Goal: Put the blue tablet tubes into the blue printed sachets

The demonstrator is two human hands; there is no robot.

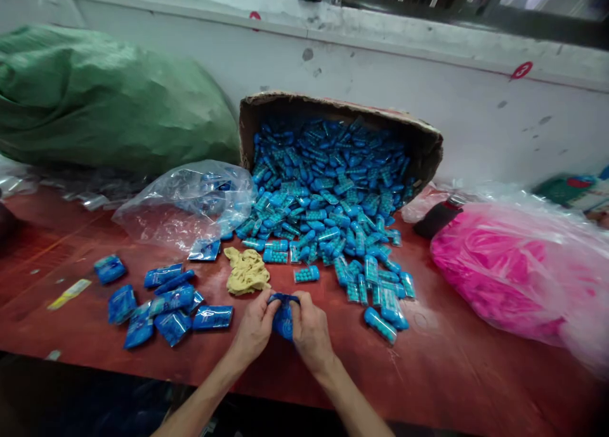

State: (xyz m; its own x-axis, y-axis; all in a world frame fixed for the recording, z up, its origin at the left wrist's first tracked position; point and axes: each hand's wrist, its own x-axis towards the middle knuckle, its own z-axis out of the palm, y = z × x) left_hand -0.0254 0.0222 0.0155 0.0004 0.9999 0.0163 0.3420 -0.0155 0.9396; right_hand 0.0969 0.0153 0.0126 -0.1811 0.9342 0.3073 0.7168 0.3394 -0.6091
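Note:
My left hand (254, 329) and my right hand (311, 332) meet at the front of the red table (451, 373), both closed on one small blue packet (284, 316) pinched between them. Just beyond them lies a crumpled yellow cloth (246, 271). A tipped cardboard box (333, 107) spills a heap of small blue capsule-shaped items (328, 202) toward my hands. To the left, several filled blue packets (166, 304) lie in a loose group.
A clear plastic bag (190, 202) lies left of the box. A big green sack (104, 101) fills the back left. A pink bag in clear plastic (514, 266) sits at right. A white wall (476, 107) runs behind the table.

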